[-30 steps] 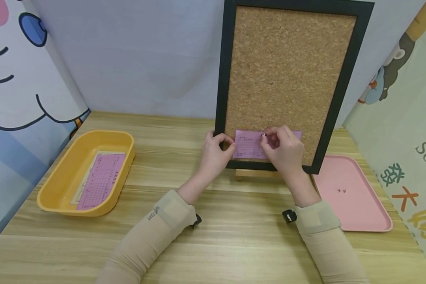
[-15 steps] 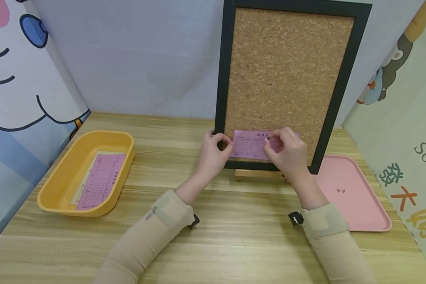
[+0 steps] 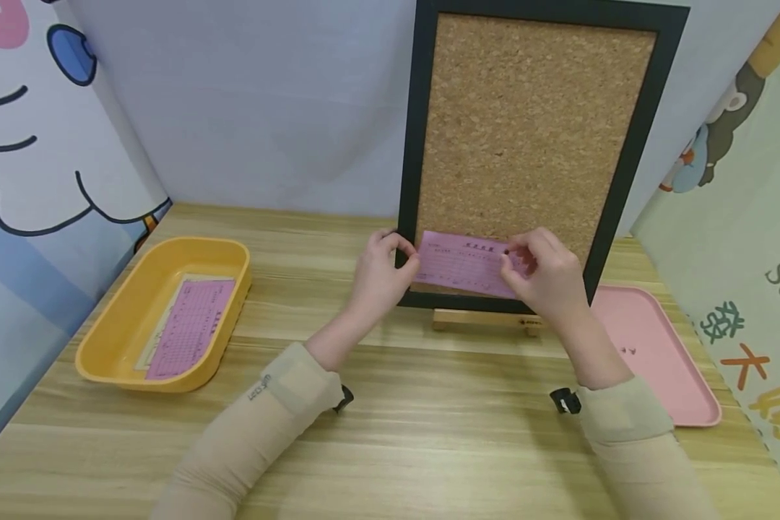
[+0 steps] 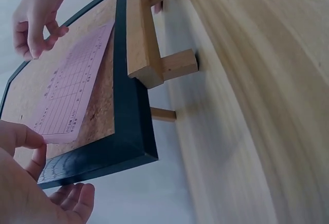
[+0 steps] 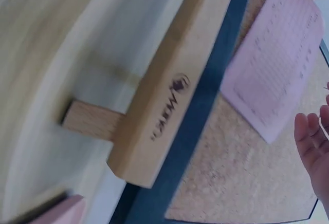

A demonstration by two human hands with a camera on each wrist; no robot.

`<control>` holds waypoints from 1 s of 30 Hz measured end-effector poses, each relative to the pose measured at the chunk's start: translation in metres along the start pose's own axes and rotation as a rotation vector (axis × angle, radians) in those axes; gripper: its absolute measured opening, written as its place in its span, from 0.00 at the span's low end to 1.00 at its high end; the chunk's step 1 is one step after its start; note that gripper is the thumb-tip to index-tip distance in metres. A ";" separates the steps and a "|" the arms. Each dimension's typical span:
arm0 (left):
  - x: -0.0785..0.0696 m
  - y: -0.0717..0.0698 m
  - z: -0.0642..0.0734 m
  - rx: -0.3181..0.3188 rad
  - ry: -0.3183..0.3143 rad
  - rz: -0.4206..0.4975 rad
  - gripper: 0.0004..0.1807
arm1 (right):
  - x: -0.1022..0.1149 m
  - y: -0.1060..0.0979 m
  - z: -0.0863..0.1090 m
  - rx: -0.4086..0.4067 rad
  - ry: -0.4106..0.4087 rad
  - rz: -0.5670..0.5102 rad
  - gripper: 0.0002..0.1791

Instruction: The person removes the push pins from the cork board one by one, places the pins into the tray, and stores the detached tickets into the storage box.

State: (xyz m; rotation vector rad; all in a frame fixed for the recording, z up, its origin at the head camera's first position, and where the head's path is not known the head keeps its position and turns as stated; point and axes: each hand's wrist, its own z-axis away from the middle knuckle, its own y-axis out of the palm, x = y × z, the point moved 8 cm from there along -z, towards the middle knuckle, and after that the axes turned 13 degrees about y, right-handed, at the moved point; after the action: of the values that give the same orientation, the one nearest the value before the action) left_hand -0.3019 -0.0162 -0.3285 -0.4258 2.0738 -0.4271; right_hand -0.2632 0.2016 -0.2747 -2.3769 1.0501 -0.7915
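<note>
In the head view my left hand [image 3: 380,271] pinches the left edge of a pink printed slip [image 3: 464,263], which lies slightly tilted across the lower part of a black-framed corkboard [image 3: 533,130]. The left wrist view shows thumb and finger on the slip's corner [image 4: 72,90], with other fingers behind the frame. My right hand [image 3: 549,274] is before the slip's right part, hiding that end, and pinches a small dark pin [image 3: 506,252]. In the right wrist view the slip's near end [image 5: 257,100] stands free of the right fingers [image 5: 303,139].
The board leans on a wooden easel [image 3: 481,318]. To the right, a pink tray [image 3: 663,361] bears a few tiny pins [image 3: 627,351]. A yellow bin [image 3: 97,347] on the left holds more slips [image 3: 191,328]. A cloth backdrop [image 3: 286,108] hangs behind.
My left hand has drawn the slip a little left, and it has tilted, right end lower. My right hand with the pin has moved right, away from the slip's middle.
</note>
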 end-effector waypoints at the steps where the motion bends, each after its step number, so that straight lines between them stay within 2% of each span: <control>1: -0.001 -0.002 0.000 0.003 0.000 -0.005 0.02 | 0.001 -0.002 -0.001 0.004 -0.005 -0.002 0.09; 12: -0.009 -0.025 -0.005 0.012 0.031 -0.037 0.03 | -0.005 -0.011 -0.001 0.118 0.027 0.122 0.06; 21: -0.011 -0.037 -0.004 0.037 0.050 -0.026 0.05 | -0.010 -0.025 -0.006 0.126 0.055 0.156 0.05; 30: -0.016 -0.054 0.000 0.023 0.122 -0.106 0.06 | -0.010 -0.038 -0.008 0.136 0.054 0.174 0.05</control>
State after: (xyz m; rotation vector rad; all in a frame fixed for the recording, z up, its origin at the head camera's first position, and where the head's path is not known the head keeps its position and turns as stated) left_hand -0.2868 -0.0563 -0.2916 -0.5088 2.1680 -0.5512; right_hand -0.2541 0.2314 -0.2497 -2.1288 1.1684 -0.8395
